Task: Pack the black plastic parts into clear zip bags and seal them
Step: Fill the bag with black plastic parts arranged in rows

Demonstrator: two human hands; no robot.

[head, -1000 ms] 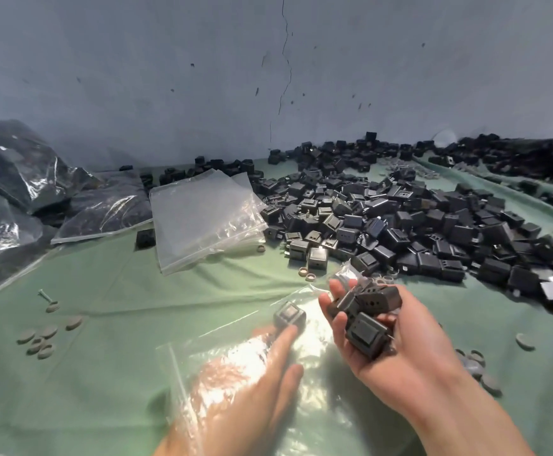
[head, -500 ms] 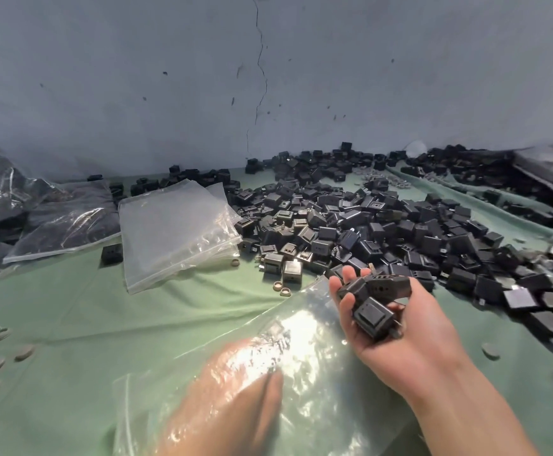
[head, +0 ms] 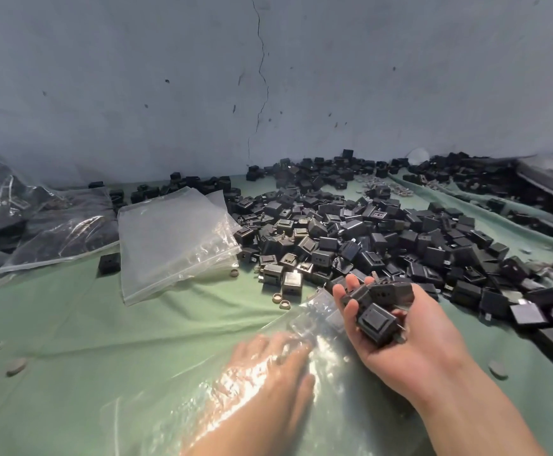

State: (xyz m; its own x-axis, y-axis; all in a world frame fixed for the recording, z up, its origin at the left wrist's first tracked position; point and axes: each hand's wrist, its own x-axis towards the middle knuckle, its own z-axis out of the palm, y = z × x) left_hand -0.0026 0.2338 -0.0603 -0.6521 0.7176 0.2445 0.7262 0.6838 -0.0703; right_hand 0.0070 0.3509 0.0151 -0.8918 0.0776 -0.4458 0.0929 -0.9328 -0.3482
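Cupping black parts (head: 377, 319) in right hand (head: 413, 347) | left hand (head: 268, 373) flat inside clear bag (head: 344, 413)

1. The black parts (head: 367, 232) right of the stack of clear bags (head: 173, 241) are black to dark grey.
2. That stack is colourless, see-through and slightly milky.
3. The cloth (head: 87, 324) under it is pale green.
4. The wall (head: 137, 77) behind it is dull blue-grey, with a thin dark crack (head: 262, 77) and dark specks.
5. The discs (head: 15, 366) left of it are dull grey.
6. Two rings (head: 281, 301) right of its near edge are beige.
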